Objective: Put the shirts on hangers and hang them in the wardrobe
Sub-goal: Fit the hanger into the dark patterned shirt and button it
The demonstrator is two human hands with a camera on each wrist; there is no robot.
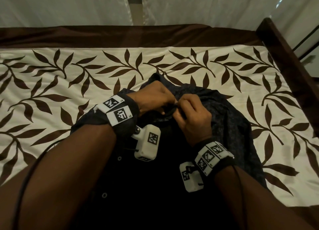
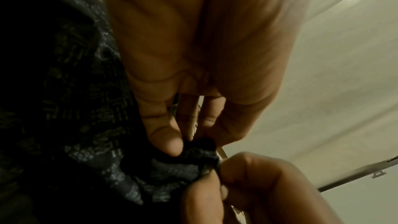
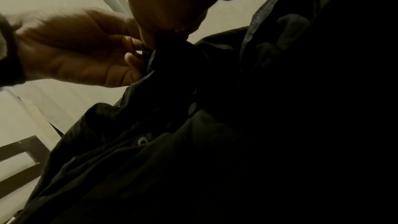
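A dark patterned shirt [image 1: 229, 119] lies spread on the bed, its button placket running toward me with small round buttons [image 3: 142, 140]. My left hand [image 1: 170, 103] and right hand [image 1: 181, 106] meet at its top edge. In the left wrist view the left hand [image 2: 189, 140] pinches a bunched fold of the shirt [image 2: 71, 108] between thumb and fingers. Just below it, the right hand [image 2: 247, 185] pinches the same edge. The right wrist view shows both hands, right [image 3: 163, 40] and left [image 3: 86, 48], at the collar. A dark curved edge under the fingers is unclear.
The bedspread [image 1: 86, 71] is cream with brown leaf prints. A dark wooden bed frame [image 1: 284, 54] runs along the right side. Pale curtain or netting [image 1: 69, 5] hangs behind the far edge. Cables trail from both wrist cameras.
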